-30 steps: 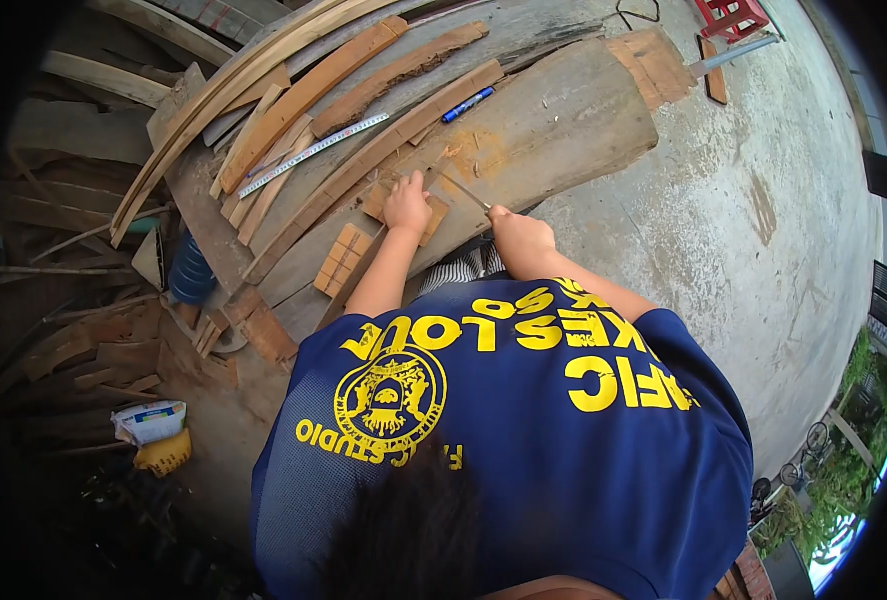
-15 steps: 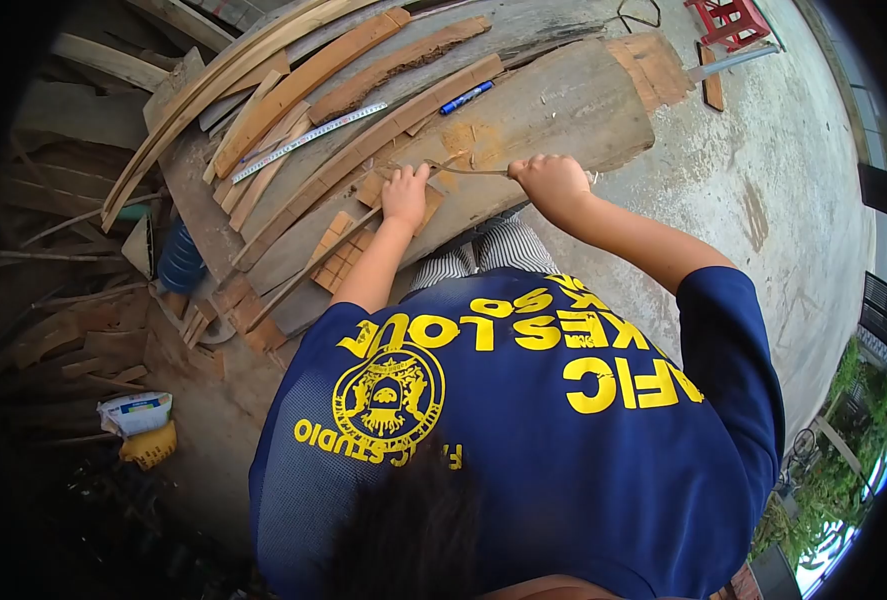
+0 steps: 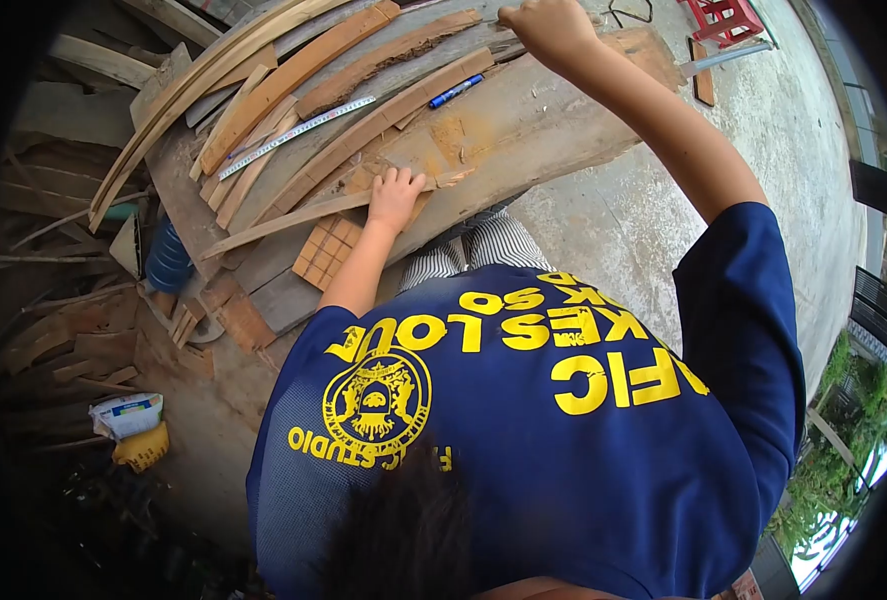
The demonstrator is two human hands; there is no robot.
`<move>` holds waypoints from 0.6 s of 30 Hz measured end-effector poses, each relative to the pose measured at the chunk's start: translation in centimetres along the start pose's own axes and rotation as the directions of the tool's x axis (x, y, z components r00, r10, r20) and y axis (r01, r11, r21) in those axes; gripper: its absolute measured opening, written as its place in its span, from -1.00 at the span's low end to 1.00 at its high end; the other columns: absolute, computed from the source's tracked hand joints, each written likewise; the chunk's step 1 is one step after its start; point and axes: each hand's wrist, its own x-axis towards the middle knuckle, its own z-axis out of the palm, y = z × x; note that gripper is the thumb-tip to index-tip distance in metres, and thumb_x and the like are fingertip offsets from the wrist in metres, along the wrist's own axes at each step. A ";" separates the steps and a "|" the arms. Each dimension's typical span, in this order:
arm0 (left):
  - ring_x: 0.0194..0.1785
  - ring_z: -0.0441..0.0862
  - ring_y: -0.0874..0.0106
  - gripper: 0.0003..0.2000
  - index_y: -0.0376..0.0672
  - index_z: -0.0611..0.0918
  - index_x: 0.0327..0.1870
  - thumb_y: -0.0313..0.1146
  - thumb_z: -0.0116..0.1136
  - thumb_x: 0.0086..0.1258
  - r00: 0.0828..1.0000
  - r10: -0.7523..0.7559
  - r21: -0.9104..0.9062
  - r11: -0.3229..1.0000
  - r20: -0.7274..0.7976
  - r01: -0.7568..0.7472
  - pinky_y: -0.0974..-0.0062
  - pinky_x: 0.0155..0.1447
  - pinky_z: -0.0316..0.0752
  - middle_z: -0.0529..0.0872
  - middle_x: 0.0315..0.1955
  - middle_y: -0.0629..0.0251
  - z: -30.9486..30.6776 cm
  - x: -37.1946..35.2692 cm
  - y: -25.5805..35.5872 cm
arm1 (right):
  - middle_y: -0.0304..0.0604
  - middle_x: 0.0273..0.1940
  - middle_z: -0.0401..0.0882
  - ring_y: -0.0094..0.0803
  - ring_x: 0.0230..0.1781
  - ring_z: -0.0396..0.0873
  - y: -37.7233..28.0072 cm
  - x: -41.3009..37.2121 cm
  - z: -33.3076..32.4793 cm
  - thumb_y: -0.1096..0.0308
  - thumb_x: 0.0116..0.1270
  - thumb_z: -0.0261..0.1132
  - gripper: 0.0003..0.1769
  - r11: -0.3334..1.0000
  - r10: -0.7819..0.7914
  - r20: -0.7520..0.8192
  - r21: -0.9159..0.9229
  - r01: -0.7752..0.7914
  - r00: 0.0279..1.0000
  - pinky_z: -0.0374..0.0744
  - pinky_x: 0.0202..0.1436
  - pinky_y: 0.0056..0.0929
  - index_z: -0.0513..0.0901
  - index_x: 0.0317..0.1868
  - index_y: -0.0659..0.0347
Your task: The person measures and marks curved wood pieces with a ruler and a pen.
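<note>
My left hand (image 3: pixel 396 197) is closed on a long, thin wooden strip (image 3: pixel 288 223) that lies slantwise over the wooden work board (image 3: pixel 553 125). The strip's frayed right end sticks out past the fingers. Under it, beside my left wrist, is a wood block (image 3: pixel 325 250) with a grid of grooves. My right hand (image 3: pixel 551 28) is raised at the top edge of the view, far from the strip, with its fingers curled in a fist. What it holds is too hard to make out against the wood behind.
A blue marker (image 3: pixel 456 92) and a white ruler (image 3: pixel 298 137) lie among curved wooden pieces (image 3: pixel 303 70). At the top right stands a red stool (image 3: pixel 721 20) on the concrete floor. A blue container (image 3: pixel 168 258) and a white and yellow bag (image 3: pixel 135 430) are at the left.
My right hand has moved up and away from my left hand. The strip under my left hand now lies at a flatter angle, its left end higher in view.
</note>
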 end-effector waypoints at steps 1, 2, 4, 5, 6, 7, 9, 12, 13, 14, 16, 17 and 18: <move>0.00 0.44 0.30 -0.77 0.04 0.47 -0.06 -0.38 -0.05 0.26 0.998 -0.013 -0.007 1.000 0.054 0.013 0.25 0.00 0.34 0.49 -0.20 0.33 -0.1 0.0 -0.3 | 0.01 -0.13 0.62 -0.19 -0.25 0.67 -0.2 -0.7 -2.1 0.30 0.35 0.23 -0.83 0.983 0.121 0.080 0.126 -0.130 0.989 0.63 -0.19 -0.21 0.55 -0.12 0.17; 0.00 0.44 0.30 -0.77 0.04 0.47 -0.06 -0.38 -0.05 0.26 0.998 -0.016 -0.005 1.000 0.055 0.016 0.25 0.00 0.34 0.49 -0.20 0.33 -0.1 0.0 -0.4 | 0.01 -0.13 0.62 -0.19 -0.25 0.67 -0.8 -1.8 -2.4 0.30 0.35 0.23 -0.83 0.984 0.118 0.079 0.128 -0.127 0.990 0.63 -0.19 -0.21 0.55 -0.12 0.17; 0.07 0.41 0.30 -0.70 0.00 0.46 0.02 -0.29 0.06 0.25 0.993 -0.112 0.035 0.993 0.047 0.110 0.23 0.06 0.31 0.48 -0.11 0.32 0.2 0.0 -0.2 | -0.02 -0.34 0.63 -0.09 -0.25 0.62 -1.8 -4.2 -1.7 0.28 0.31 0.12 -0.82 0.865 0.253 0.039 0.440 -0.244 0.967 0.51 -0.24 -0.18 0.50 -0.15 0.16; 0.07 0.41 0.30 -0.70 0.00 0.46 0.02 -0.29 0.06 0.25 0.991 -0.123 0.033 0.992 0.051 0.122 0.23 0.06 0.31 0.48 -0.11 0.32 -0.1 -0.1 -0.1 | 0.05 -0.30 0.63 -0.01 -0.23 0.60 -2.6 -5.5 -1.1 0.27 0.33 0.10 -0.80 0.770 0.292 0.112 0.561 -0.303 0.950 0.51 -0.18 -0.15 0.51 -0.13 0.17; 0.11 0.39 0.31 -0.62 -0.02 0.45 0.07 -0.22 0.13 0.23 0.983 -0.152 -0.032 0.987 0.099 0.156 0.23 0.10 0.29 0.47 -0.06 0.31 -0.8 -0.1 -0.1 | 0.12 -0.26 0.62 0.07 -0.20 0.58 -3.5 -6.9 0.0 0.26 0.34 0.09 -0.78 0.656 0.314 0.190 0.664 -0.358 0.930 0.52 -0.12 -0.12 0.53 -0.11 0.17; 0.15 0.36 0.31 -0.53 -0.04 0.44 0.12 -0.14 0.21 0.20 0.973 -0.178 -0.093 0.977 0.150 0.193 0.22 0.15 0.27 0.47 0.00 0.31 -1.4 -0.3 -0.2 | 0.15 -0.27 0.61 0.09 -0.20 0.57 -4.4 -8.4 2.0 0.26 0.35 0.08 -0.77 0.556 0.321 0.207 0.749 -0.361 0.924 0.51 -0.14 -0.12 0.52 -0.10 0.20; 0.19 0.34 0.29 -0.45 -0.04 0.41 0.17 -0.09 0.24 0.16 0.968 -0.195 -0.120 0.969 0.158 0.215 0.20 0.19 0.25 0.45 0.05 0.28 -2.1 -0.9 -0.4 | 0.21 -0.31 0.58 0.13 -0.22 0.56 -6.6 -11.9 6.0 0.27 0.35 0.09 -0.76 0.371 0.337 0.282 0.837 -0.402 0.898 0.49 -0.18 -0.12 0.51 -0.10 0.25; 0.26 0.30 0.24 -0.34 -0.04 0.34 0.27 -0.03 0.26 0.15 0.976 -0.199 -0.225 0.951 0.084 0.213 0.16 0.28 0.20 0.42 0.13 0.20 -4.2 -1.3 0.1 | 0.14 -0.42 0.57 -0.04 -0.36 0.58 -10.2 -16.6 9.5 0.29 0.35 0.12 -0.75 0.193 0.362 0.447 0.823 -0.535 0.818 0.48 -0.26 -0.23 0.52 -0.12 0.31; 0.29 0.27 0.21 -0.31 -0.02 0.30 0.33 -0.03 0.24 0.16 0.980 -0.200 -0.303 0.934 0.004 0.192 0.14 0.32 0.17 0.40 0.17 0.16 -5.6 -1.4 0.4 | 0.03 -0.46 0.56 -0.19 -0.43 0.56 -11.2 -17.7 9.3 0.29 0.35 0.13 -0.75 0.055 0.347 0.494 0.838 -0.543 0.797 0.48 -0.30 -0.28 0.53 -0.12 0.31; 0.29 0.27 0.21 -0.31 -0.02 0.30 0.33 -0.03 0.24 0.16 0.980 -0.197 -0.304 0.933 0.010 0.191 0.14 0.32 0.17 0.40 0.17 0.16 -7.2 -1.5 0.8 | -0.09 -0.50 0.55 -0.35 -0.50 0.53 -12.2 -18.7 8.9 0.28 0.36 0.14 -0.75 -0.086 0.325 0.542 0.833 -0.546 0.775 0.47 -0.35 -0.34 0.54 -0.13 0.32; 0.32 0.24 0.18 -0.30 0.02 0.25 0.37 -0.05 0.22 0.20 0.980 -0.064 -0.326 0.946 -0.186 0.000 0.13 0.37 0.11 0.37 0.20 0.12 -10.8 -1.7 1.6 | -0.30 -0.52 0.51 -0.62 -0.56 0.43 -13.4 -19.4 6.6 0.30 0.36 0.16 -0.75 -0.302 0.274 0.598 0.797 -0.522 0.754 0.41 -0.48 -0.57 0.54 -0.07 0.29; 0.32 0.24 0.18 -0.30 0.02 0.25 0.37 -0.05 0.22 0.20 0.981 -0.061 -0.329 0.944 -0.184 -0.003 0.13 0.37 0.11 0.37 0.20 0.12 -11.6 -1.8 1.9 | -0.30 -0.51 0.51 -0.63 -0.56 0.42 -13.8 -19.4 5.9 0.30 0.35 0.18 -0.74 -0.373 0.247 0.594 0.787 -0.491 0.765 0.41 -0.48 -0.61 0.53 -0.05 0.29; 0.32 0.25 0.18 -0.32 0.07 0.25 0.37 -0.06 0.21 0.22 0.974 -0.018 -0.288 0.956 -0.224 -0.048 0.14 0.38 0.10 0.37 0.21 0.13 -12.3 -1.9 2.0 | -0.30 -0.49 0.52 -0.64 -0.55 0.42 -14.1 -19.3 5.3 0.31 0.34 0.19 -0.72 -0.440 0.221 0.585 0.774 -0.455 0.781 0.40 -0.48 -0.64 0.52 -0.03 0.30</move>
